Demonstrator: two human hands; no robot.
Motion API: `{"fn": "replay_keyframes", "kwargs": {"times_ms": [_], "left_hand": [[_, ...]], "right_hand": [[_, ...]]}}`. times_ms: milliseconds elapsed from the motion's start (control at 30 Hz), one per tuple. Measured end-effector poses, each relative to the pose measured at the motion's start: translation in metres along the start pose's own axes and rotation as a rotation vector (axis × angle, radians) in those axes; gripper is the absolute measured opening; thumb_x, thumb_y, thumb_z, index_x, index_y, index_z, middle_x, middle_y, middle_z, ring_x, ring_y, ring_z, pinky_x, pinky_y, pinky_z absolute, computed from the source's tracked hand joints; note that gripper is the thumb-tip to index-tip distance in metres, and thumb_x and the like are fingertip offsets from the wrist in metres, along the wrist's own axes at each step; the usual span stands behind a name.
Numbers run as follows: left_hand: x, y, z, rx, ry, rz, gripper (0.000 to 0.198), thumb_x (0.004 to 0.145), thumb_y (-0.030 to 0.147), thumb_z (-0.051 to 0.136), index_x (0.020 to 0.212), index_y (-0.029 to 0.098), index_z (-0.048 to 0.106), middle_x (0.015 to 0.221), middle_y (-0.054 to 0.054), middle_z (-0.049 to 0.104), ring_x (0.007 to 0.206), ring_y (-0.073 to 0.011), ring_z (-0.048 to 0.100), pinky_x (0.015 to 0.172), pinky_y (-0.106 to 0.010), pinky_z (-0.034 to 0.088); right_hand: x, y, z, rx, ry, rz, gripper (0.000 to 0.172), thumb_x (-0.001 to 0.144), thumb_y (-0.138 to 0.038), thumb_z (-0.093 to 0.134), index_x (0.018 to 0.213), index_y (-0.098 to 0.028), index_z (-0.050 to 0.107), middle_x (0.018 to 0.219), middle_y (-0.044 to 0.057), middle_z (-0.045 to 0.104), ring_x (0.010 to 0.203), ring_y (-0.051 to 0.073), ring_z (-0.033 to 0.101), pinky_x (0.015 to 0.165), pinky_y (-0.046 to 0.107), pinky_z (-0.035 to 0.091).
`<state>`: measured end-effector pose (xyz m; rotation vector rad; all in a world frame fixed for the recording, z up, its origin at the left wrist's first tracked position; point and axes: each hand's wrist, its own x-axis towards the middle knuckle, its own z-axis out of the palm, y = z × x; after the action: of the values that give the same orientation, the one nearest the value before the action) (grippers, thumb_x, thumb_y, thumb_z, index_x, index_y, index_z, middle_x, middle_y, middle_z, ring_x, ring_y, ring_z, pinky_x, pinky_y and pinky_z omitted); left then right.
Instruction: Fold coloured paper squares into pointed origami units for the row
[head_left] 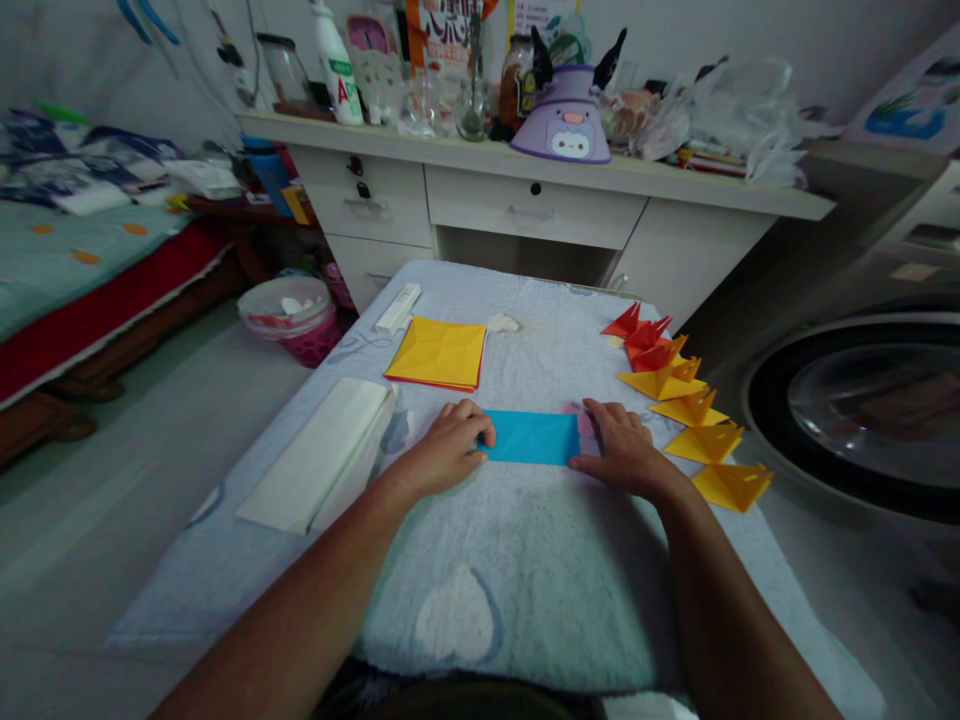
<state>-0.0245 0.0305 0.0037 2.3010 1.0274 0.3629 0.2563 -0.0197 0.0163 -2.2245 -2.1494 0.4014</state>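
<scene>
A blue sheet of origami paper point(529, 438), folded into a rectangle with faint creases, lies flat on the cloth-covered table. My left hand point(455, 442) has its fingers curled over the paper's left end. At the right end, my right hand point(619, 445) rests with thumb and fingers apart, the thumb touching the lower right corner. A pinkish-purple patch point(585, 425) shows between the blue paper and my right fingers; I cannot tell whether it belongs to the paper. Beyond my left hand sits a stack of square paper point(439, 352), yellow on top with red edges below.
Folded red paper pieces point(637, 335) and yellow ones point(705, 443) line the table's right edge. A white paper packet point(319, 455) and a small white box point(397, 308) lie on the left. A pink bin point(311, 345) stands beyond; a front-loading washer point(870, 400) is at right.
</scene>
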Motion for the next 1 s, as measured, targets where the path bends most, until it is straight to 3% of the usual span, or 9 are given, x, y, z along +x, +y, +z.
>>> {"fn": "replay_keyframes", "kwargs": {"times_ms": [467, 567, 700, 833, 1000], "left_hand": [[0.001, -0.008, -0.003, -0.058, -0.021, 0.029, 0.030, 0.067, 0.003, 0.048, 0.088, 0.021, 0.057, 0.100, -0.002, 0.049, 0.103, -0.0209, 0.045, 0.094, -0.036, 0.037], [0.001, -0.008, -0.004, -0.062, -0.022, 0.024, 0.032, 0.063, 0.003, 0.047, 0.087, 0.021, 0.057, 0.098, -0.002, 0.049, 0.103, -0.0209, 0.046, 0.093, -0.036, 0.039], [0.002, -0.008, -0.003, -0.100, 0.012, 0.000, 0.032, 0.061, 0.003, 0.047, 0.087, 0.021, 0.056, 0.100, -0.003, 0.051, 0.104, -0.0213, 0.048, 0.095, -0.037, 0.040], [0.003, -0.006, 0.001, -0.159, 0.121, -0.051, 0.034, 0.066, 0.011, 0.055, 0.098, 0.021, 0.052, 0.108, -0.004, 0.050, 0.108, -0.0224, 0.050, 0.096, -0.038, 0.043], [0.002, -0.004, 0.006, -0.159, 0.179, -0.079, 0.058, 0.067, 0.023, 0.067, 0.121, 0.023, 0.046, 0.124, -0.009, 0.046, 0.122, -0.0281, 0.045, 0.104, -0.045, 0.040]], "right_hand": [[0.003, 0.017, 0.000, 0.154, 0.027, -0.085, 0.082, 0.068, -0.023, 0.061, 0.145, -0.016, 0.035, 0.135, 0.018, 0.047, 0.117, 0.035, 0.047, 0.099, 0.050, 0.038], [0.006, 0.016, 0.001, 0.287, 0.065, -0.091, 0.072, 0.075, -0.031, 0.058, 0.143, -0.016, 0.038, 0.130, 0.016, 0.050, 0.116, 0.031, 0.049, 0.100, 0.046, 0.039], [0.009, 0.002, 0.009, 0.335, 0.214, -0.153, 0.059, 0.082, -0.049, 0.056, 0.132, -0.019, 0.050, 0.127, 0.014, 0.051, 0.117, 0.031, 0.048, 0.101, 0.047, 0.038], [0.012, -0.011, 0.019, 0.254, 0.265, -0.185, 0.043, 0.082, -0.045, 0.061, 0.118, -0.022, 0.061, 0.124, 0.013, 0.053, 0.114, 0.032, 0.048, 0.098, 0.050, 0.038], [0.012, -0.012, 0.022, 0.295, 0.298, -0.209, 0.031, 0.083, -0.033, 0.059, 0.111, -0.022, 0.061, 0.124, 0.012, 0.054, 0.113, 0.029, 0.048, 0.097, 0.048, 0.039]]}}
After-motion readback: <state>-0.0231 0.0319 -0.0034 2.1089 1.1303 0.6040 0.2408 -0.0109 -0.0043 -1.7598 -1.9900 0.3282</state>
